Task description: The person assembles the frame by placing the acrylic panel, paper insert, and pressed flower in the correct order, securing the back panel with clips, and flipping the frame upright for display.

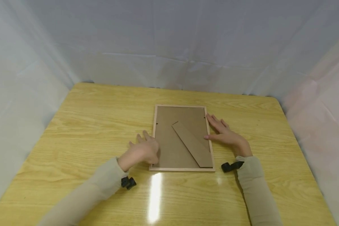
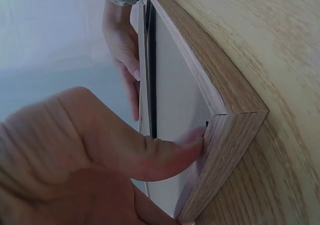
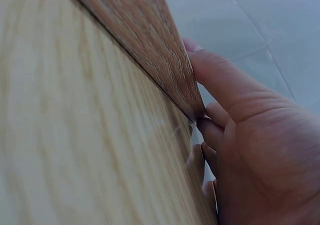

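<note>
A picture frame (image 1: pixel 182 169) with a pale wooden rim lies face down on the table, its brown backing board (image 1: pixel 169 138) up. A slanted stand flap (image 1: pixel 190 146) lies on the board. My left hand (image 1: pixel 142 150) is at the near left corner, fingers spread outside the rim. In the left wrist view, its thumb (image 2: pixel 170 160) presses inside the corner beside a small dark tab (image 2: pixel 207 124). My right hand (image 1: pixel 224 133) rests along the right side, fingers extended, thumb over the rim. The right wrist view shows that thumb (image 3: pixel 220 77) touching the rim's edge; its other fingers are partly hidden.
The wood-grain table (image 1: pixel 96 116) stretches around the frame on every side. Pale sheeting (image 1: pixel 172 40) hangs behind the table and at both sides. Small dark tabs (image 1: pixel 204 117) show along the rim's inner edges. Each wrist carries a black device (image 1: pixel 231 166).
</note>
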### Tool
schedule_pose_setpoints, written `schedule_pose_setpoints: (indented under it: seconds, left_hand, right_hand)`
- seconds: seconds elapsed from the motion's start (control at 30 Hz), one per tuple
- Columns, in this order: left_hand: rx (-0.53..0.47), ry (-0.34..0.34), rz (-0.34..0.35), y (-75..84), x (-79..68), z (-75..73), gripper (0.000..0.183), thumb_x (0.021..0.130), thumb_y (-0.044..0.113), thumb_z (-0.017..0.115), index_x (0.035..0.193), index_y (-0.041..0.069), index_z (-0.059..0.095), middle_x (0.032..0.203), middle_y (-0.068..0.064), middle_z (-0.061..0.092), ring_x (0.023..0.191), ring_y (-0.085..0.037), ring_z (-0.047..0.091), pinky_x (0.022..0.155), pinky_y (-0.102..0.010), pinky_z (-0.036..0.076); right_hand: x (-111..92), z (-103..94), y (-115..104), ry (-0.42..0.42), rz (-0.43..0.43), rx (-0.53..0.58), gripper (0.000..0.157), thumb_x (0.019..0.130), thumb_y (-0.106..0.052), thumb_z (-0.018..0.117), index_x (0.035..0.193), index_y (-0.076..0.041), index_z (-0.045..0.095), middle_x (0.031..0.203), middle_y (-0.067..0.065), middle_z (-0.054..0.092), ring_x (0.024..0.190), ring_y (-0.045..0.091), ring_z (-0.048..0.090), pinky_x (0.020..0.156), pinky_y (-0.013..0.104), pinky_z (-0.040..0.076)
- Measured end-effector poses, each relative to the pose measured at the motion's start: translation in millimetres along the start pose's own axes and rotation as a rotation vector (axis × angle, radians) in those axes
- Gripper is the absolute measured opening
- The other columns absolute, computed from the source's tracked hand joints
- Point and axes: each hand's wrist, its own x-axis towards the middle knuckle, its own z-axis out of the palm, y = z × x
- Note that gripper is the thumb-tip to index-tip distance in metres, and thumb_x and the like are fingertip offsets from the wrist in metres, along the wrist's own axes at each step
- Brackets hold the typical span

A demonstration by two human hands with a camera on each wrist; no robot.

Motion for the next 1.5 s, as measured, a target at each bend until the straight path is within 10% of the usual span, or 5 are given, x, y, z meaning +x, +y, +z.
schedule_pose_setpoints:
  seconds: [0.53, 0.7, 1.1, 1.5]
  left_hand:
    - [0.026, -0.004, -0.003, 2.8, -4.3, -3.4, 0.087, 0.086, 0.020, 0.070, 0.152, -0.010, 0.022, 0.156, -0.039, 0.001, 0.142, -0.058, 0.006, 0.105, -0.079, 0.007]
    - [0.010, 0.055, 0.133, -14.7, -5.1, -6.9, 0.096, 0.084, 0.032, 0.078, 0.150, -0.012, 0.024, 0.154, -0.041, 0.009, 0.141, -0.060, 0.007, 0.109, -0.075, 0.007]
    - [-0.249, 0.200, 0.593, -66.4, 13.9, 11.2, 0.129, 0.078, 0.044, 0.082, 0.154, -0.005, -0.009, 0.159, -0.024, -0.024, 0.146, -0.044, -0.019, 0.116, -0.062, -0.004]
    - [-0.223, 0.158, 0.629, -70.1, 29.6, 8.0, 0.125, 0.081, 0.047, 0.079, 0.153, -0.008, -0.007, 0.159, -0.025, -0.017, 0.147, -0.038, -0.019, 0.119, -0.054, -0.005]
  right_hand:
    - [-2.2, -1.5, 0.3, -0.008, -0.009, 0.003, 0.092, 0.095, -0.042, 0.065, 0.160, -0.030, 0.001, 0.166, 0.002, -0.009, 0.149, 0.023, -0.020, 0.116, 0.054, -0.017]
    - [-3.7, 0.5, -1.2, 0.015, 0.061, 0.039, 0.092, 0.093, -0.047, 0.066, 0.159, -0.037, 0.004, 0.166, -0.002, -0.010, 0.147, 0.030, -0.025, 0.111, 0.068, -0.014]
    - [-27.0, 19.9, -50.6, -0.116, 0.045, -0.045, 0.116, 0.092, -0.048, 0.068, 0.154, -0.009, -0.022, 0.159, 0.014, -0.029, 0.147, 0.031, -0.019, 0.119, 0.058, 0.004]
    - [-34.5, 33.7, -54.4, -0.113, 0.013, -0.135, 0.122, 0.089, -0.038, 0.075, 0.149, 0.009, -0.020, 0.154, 0.027, -0.032, 0.146, 0.044, -0.016, 0.115, 0.065, -0.001]
